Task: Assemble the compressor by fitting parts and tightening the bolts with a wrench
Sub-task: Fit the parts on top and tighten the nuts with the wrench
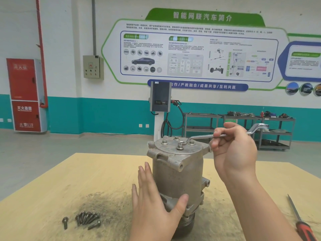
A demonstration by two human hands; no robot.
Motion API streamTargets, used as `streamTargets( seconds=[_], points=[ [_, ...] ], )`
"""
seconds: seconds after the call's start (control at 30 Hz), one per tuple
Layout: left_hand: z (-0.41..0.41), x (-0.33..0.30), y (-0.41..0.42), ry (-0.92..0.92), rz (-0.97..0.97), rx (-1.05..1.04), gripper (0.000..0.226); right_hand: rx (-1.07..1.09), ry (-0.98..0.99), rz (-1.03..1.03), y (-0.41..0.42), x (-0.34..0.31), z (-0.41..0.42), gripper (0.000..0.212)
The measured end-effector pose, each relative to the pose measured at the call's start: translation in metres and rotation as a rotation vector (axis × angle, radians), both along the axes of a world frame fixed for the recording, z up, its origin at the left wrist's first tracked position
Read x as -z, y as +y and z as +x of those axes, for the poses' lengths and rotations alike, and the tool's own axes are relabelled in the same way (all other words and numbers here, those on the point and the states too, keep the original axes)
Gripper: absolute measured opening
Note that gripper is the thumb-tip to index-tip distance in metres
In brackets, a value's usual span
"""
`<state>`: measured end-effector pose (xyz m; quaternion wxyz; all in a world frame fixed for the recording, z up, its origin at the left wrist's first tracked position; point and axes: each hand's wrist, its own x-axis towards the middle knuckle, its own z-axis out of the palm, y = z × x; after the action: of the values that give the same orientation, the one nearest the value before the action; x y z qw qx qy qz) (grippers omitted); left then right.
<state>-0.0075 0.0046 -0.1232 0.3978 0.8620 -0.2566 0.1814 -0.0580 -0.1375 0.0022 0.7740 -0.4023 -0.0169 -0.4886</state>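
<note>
Compressor (177, 171) upright mid-frame on the worktop (52, 197), left hand (152, 202) flat-fingered against its side, right hand (232, 150) pinching wrench (205, 136) seated on a top bolt (180, 145), loose bolts (86, 218) lower left.

I log: dull grey cast-metal cylindrical compressor (177, 171); bright silver steel offset wrench (205, 136); pale yellow wood-grain tabletop (86, 174) with dark sooty smudge (107, 204); red-and-black-handled screwdriver (303, 226).

red-handled screwdriver (303, 225) at right table edge. wooden table (52, 197) with dark grime patch (107, 204). red fire cabinet (26, 94) on left wall, grey control box (93, 66), info poster (196, 51), charging unit (160, 96), metal carts (239, 129) behind.
</note>
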Motion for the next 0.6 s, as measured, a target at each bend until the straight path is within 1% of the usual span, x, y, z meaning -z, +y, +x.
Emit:
streamTargets(
  seconds=[0.17, 0.3, 0.37, 0.53, 0.6],
  points=[
    [-0.001, 0.006, -0.007, -0.039, 0.113, -0.036, 0.109, -0.070, 0.033, 0.031, -0.007, 0.002, 0.004, 0.020],
    [0.000, 0.007, -0.008, -0.049, 0.149, -0.061, 0.109, -0.115, 0.043, 0.053, -0.010, 0.005, 0.007, 0.020],
    [0.001, 0.010, -0.009, -0.084, 0.167, -0.089, 0.108, -0.129, 0.040, 0.040, -0.010, 0.006, 0.008, 0.020],
    [-0.001, 0.011, -0.010, -0.159, 0.087, -0.070, 0.108, -0.058, 0.021, 0.011, -0.008, 0.008, 0.008, 0.021],
    [0.000, 0.010, -0.010, -0.193, 0.077, -0.049, 0.103, 0.058, -0.068, 0.005, 0.001, 0.015, 0.009, 0.021]
  ],
)
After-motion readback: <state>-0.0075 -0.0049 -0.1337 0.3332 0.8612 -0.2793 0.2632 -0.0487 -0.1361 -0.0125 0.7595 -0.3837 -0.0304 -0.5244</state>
